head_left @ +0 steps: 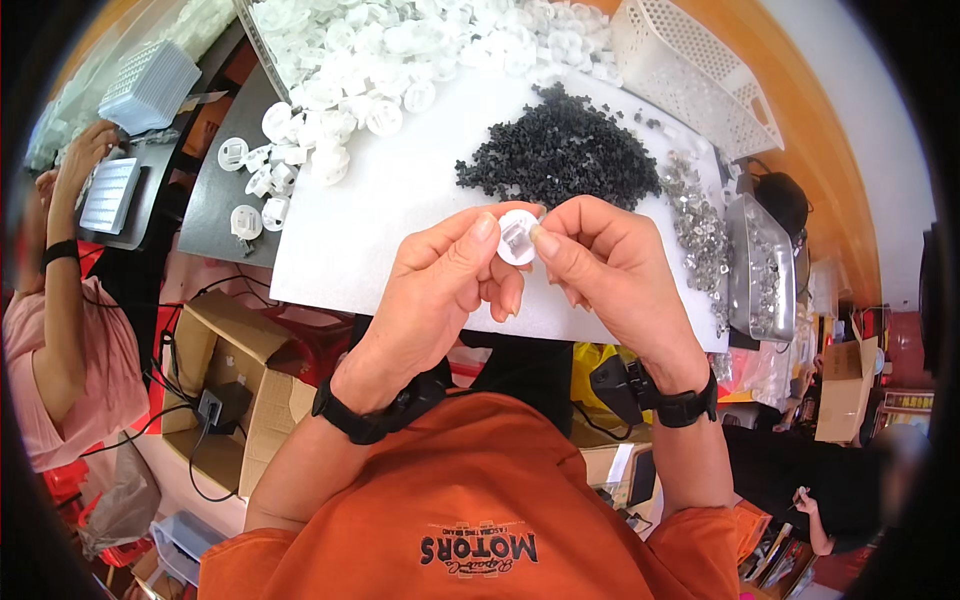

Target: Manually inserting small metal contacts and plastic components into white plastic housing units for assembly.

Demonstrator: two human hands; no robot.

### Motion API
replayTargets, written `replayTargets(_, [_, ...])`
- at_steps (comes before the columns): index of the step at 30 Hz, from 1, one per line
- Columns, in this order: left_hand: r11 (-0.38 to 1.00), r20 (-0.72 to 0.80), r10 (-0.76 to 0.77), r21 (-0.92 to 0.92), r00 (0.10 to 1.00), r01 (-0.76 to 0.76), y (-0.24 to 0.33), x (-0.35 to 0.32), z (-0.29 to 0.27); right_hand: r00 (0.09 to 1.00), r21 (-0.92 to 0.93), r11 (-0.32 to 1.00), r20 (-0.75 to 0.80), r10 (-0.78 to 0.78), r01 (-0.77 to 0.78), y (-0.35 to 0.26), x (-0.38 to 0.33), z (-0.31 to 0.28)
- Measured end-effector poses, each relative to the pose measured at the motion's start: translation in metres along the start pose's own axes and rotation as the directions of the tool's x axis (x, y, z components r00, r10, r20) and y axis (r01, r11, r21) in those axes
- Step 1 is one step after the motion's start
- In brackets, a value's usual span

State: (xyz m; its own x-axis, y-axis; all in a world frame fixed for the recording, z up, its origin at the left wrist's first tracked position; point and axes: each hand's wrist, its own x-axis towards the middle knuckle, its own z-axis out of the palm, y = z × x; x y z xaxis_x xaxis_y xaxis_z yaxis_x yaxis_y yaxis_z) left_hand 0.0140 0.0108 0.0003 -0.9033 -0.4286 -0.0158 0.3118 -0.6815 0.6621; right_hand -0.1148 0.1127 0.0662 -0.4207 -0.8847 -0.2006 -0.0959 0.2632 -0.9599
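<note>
Between my two hands, over the near part of the white work surface (345, 235), is a small white round plastic part (517, 237) with a recess in its face. My left hand (440, 275) grips it from the left, thumb and forefinger closed at its edge. From the right, my right hand (615, 270) pinches its rim with thumb and forefinger. Whether a tiny piece also sits under the right fingertips is hidden. Just beyond my hands lies a heap of small black parts (565, 145). Small clear and metallic-looking pieces (697, 225) are spread to the right of it.
A large pile of white plastic parts (385, 50) covers the far side. A white perforated basket (690, 70) stands far right, with a metal tray (745, 270) of small pieces nearer. Cardboard box (215, 375) and cables lie lower left. Another person's arm (65, 215) is at left.
</note>
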Motion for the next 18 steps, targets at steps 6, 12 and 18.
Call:
replayTargets(6, [0.962,-0.005,0.074,0.264,0.997,-0.07,-0.003,-0.002,0.003,1.0,0.064,0.998,0.01,-0.003,0.002,0.002,0.003,0.005])
replayTargets(12, [0.938,-0.022,0.176,0.306,0.984,-0.162,-0.002,-0.002,0.001,0.999,-0.04,0.999,0.044,-0.02,0.021,-0.003,0.005,-0.01])
replayTargets(18, [0.944,-0.056,0.227,0.257,0.972,-0.205,0.006,-0.003,-0.004,0.989,-0.45,0.891,-0.09,-0.113,0.061,0.006,0.007,-0.06])
